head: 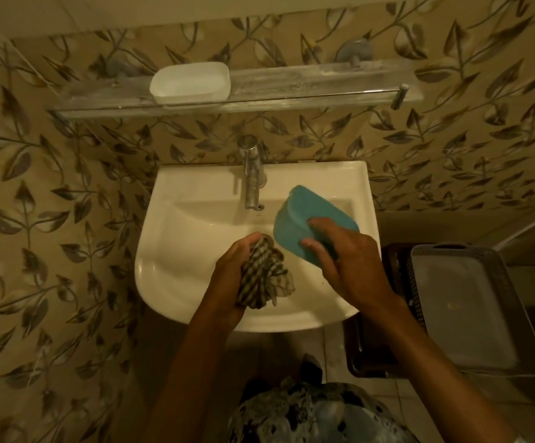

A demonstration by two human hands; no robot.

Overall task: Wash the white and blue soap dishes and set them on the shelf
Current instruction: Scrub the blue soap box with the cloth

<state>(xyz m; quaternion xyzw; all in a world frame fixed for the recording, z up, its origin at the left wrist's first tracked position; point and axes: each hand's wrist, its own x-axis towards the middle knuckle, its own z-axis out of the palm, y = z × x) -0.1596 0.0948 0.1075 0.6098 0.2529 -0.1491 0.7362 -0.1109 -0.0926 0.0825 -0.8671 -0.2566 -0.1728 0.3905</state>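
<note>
My right hand grips the blue soap dish, tilted on its side over the right half of the white sink. My left hand is closed around a bunched checked cloth above the basin's middle, just left of the blue dish. The white soap dish stands upright on the left part of the glass shelf on the wall above the sink. No water is seen running from the chrome tap.
A grey plastic tray rests on a dark brown crate to the right of the sink. Leaf-patterned tiles cover the wall. The shelf has a metal rail along its front and bare room right of the white dish.
</note>
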